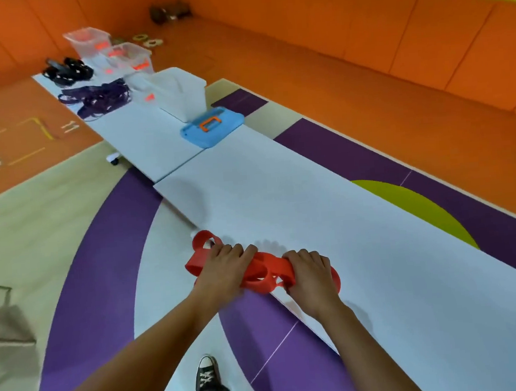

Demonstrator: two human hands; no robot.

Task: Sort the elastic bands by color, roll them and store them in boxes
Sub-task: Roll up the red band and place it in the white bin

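White tables [281, 199] on orange-purple flooring [365, 79] carried clear boxes [90, 43] and purple bands [101, 98]; left hand [222, 266] and right hand [311, 276] grasped red bands [265, 268].

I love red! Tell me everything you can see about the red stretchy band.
The red band is a wide, flat, rubbery-looking strap bunched into loops. It lies at the near edge of the white table. The left hand and right hand each grip it from above, and loops stick out beyond both hands.
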